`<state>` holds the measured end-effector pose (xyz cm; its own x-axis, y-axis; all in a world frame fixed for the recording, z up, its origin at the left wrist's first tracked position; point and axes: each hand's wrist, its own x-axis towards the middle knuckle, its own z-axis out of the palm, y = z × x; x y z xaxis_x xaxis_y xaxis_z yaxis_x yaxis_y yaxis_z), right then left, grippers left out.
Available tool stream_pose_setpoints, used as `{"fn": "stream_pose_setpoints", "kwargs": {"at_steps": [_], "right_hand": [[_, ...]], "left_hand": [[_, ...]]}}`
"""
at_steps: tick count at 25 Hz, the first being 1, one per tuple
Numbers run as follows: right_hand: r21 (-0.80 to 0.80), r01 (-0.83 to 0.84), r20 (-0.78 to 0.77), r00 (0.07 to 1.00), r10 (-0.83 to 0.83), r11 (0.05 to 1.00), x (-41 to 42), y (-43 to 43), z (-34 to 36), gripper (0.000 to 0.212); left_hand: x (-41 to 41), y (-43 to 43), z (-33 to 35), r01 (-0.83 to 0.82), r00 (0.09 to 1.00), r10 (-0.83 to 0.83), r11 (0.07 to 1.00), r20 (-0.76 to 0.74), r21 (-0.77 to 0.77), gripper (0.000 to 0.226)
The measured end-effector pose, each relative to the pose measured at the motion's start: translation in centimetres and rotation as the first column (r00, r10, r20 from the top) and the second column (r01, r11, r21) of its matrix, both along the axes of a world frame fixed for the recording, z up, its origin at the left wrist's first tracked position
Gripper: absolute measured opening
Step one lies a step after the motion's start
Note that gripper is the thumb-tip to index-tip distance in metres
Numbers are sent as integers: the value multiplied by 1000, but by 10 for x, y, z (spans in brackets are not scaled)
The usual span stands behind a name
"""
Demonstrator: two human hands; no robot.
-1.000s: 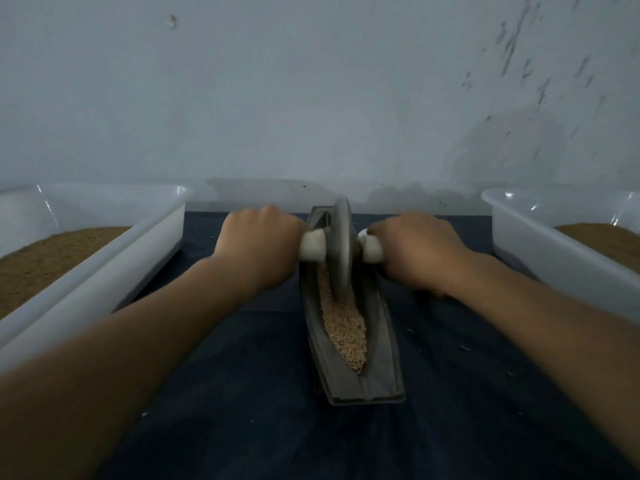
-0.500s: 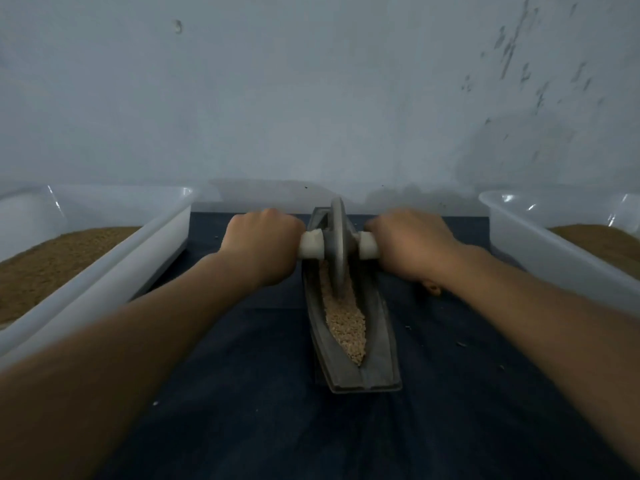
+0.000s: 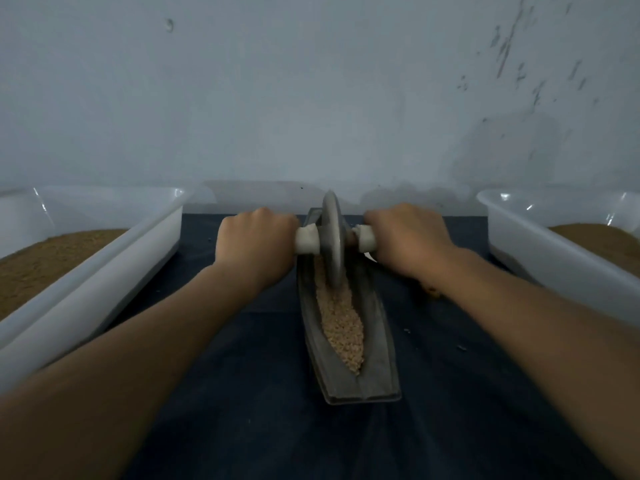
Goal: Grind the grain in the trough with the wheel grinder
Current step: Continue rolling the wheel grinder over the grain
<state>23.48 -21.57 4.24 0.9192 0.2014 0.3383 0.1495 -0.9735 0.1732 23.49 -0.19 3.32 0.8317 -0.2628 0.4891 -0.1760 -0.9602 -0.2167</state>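
A narrow grey boat-shaped trough [image 3: 375, 344] lies lengthwise on the dark cloth, holding a strip of pale grain [image 3: 341, 323]. The grey metal wheel grinder [image 3: 333, 242] stands upright in the trough's far half, its lower edge in the grain. A white axle handle sticks out on each side of the wheel. My left hand [image 3: 256, 242] is closed around the left handle and my right hand [image 3: 408, 239] around the right one. The far end of the trough is hidden behind the wheel.
A white plastic tub [image 3: 114, 271] with brown grain stands at the left, another white tub [image 3: 540, 251] with brown grain at the right. A grey wall rises just behind the trough. A few grains lie scattered on the dark cloth [image 3: 242, 393].
The wheel and both hands have rolled slightly farther away along the trough, uncovering a little more grain on the near side.
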Motion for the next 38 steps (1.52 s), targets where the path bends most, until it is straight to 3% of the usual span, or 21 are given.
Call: {"fn": "stream_pose_setpoints", "kwargs": {"at_steps": [2, 5, 8, 11, 14, 17, 19, 21, 23, 25, 27, 30, 32, 34, 36, 38], "right_hand": [[-16, -96, -93, 991, 94, 995, -26, -14, 4, 18], [-60, -178, 53, 982, 181, 982, -70, -35, -9, 30], [-9, -80, 73, 994, 80, 997, -59, -24, -12, 24], [38, 27, 76, 997, -29, 999, -18, -2, -7, 15], [39, 13, -62, 998, -11, 999, -13, -8, -1, 20], [-162, -107, 278, 949, 150, 981, -50, -28, -19, 39], [-177, -104, 361, 918, 163, 979, -55, -30, -22, 42], [-167, -69, 285, 952, 115, 984, -42, -21, -21, 33], [-96, -12, 238, 971, 34, 995, -17, -4, -15, 18], [-18, 18, 199, 980, -14, 1000, -4, 6, -7, 16], [-28, -6, 140, 990, 10, 1000, -9, 0, -3, 13], [-133, -128, 259, 953, 159, 983, -47, -26, -21, 26], [-122, -138, 355, 919, 173, 983, -58, -34, -32, 33], [-104, -82, 314, 943, 111, 991, -42, -27, -34, 28], [-11, 45, 250, 967, -41, 999, -13, -5, -19, 14], [42, 89, 143, 985, -95, 995, 7, 12, 0, 20]], "left_hand": [[-18, 15, -5, 117, 992, -120, 992, 38, 53, 9], [-50, 33, -9, 286, 917, -319, 944, 238, 165, 21], [-38, 20, -6, 168, 969, -196, 969, 148, 183, 26], [-3, -2, 3, 6, 1000, -7, 998, 18, 67, 5], [-2, 0, 13, 50, 996, -43, 996, -80, 77, 13], [-35, 23, -8, 239, 965, -251, 961, 74, 142, 23], [-42, 31, -13, 268, 947, -287, 954, 147, 137, 37], [-29, 24, -17, 160, 979, -171, 982, 114, 102, 40], [-9, 10, -12, 38, 997, -37, 999, 64, -5, 23], [5, 2, -4, -18, 999, 16, 998, -30, -68, 2], [3, 7, -2, 19, 997, -20, 999, -77, -26, 2], [-28, 28, -16, 239, 951, -263, 959, 164, 150, 12], [-32, 34, -18, 263, 919, -301, 949, 255, 172, 18], [-20, 23, -17, 173, 962, -201, 973, 184, 153, 19], [0, 4, -3, 38, 998, -41, 998, 56, 51, 2], [12, -4, 3, -37, 998, 34, 998, -54, -41, 13]]}}
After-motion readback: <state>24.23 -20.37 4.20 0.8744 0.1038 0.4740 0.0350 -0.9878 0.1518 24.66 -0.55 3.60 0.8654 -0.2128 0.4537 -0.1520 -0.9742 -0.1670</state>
